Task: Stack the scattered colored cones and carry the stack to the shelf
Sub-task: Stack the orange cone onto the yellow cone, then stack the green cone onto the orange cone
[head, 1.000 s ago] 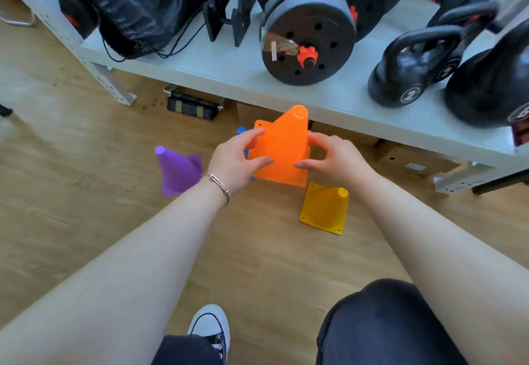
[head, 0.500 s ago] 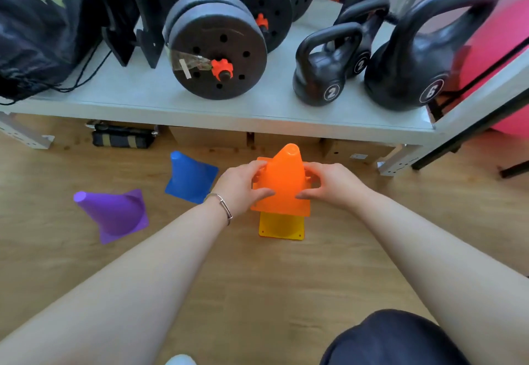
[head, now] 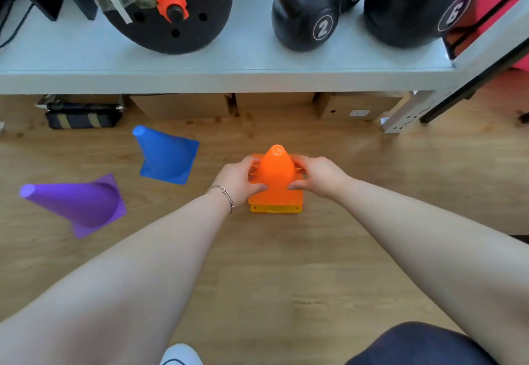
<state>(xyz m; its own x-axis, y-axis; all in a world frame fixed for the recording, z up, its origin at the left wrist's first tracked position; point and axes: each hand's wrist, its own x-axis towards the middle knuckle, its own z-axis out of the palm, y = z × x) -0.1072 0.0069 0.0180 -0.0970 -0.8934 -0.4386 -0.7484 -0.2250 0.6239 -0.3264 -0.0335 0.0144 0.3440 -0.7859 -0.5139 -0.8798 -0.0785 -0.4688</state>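
An orange cone (head: 276, 171) sits over a yellow cone (head: 275, 209) on the wooden floor, so only the yellow base edge shows beneath it. My left hand (head: 237, 183) grips the orange cone's left side and my right hand (head: 316, 177) grips its right side. A blue cone (head: 166, 155) stands on the floor to the left, tip leaning away. Further left a purple cone (head: 77, 203) lies tipped, its tip pointing left. The grey shelf (head: 229, 75) runs across the top of the view, just beyond the cones.
On the shelf stand a black weight plate (head: 171, 6) with an orange collar and two kettlebells (head: 307, 9), (head: 412, 4). Cardboard boxes (head: 183, 105) and a black striped bag (head: 83, 118) lie under it. A shelf leg (head: 400, 118) stands at right. My shoe (head: 180, 356) is at the bottom.
Both hands brought the orange cone from mid-air down over the yellow cone, which is now almost covered. The view shifted right and closer to the shelf.
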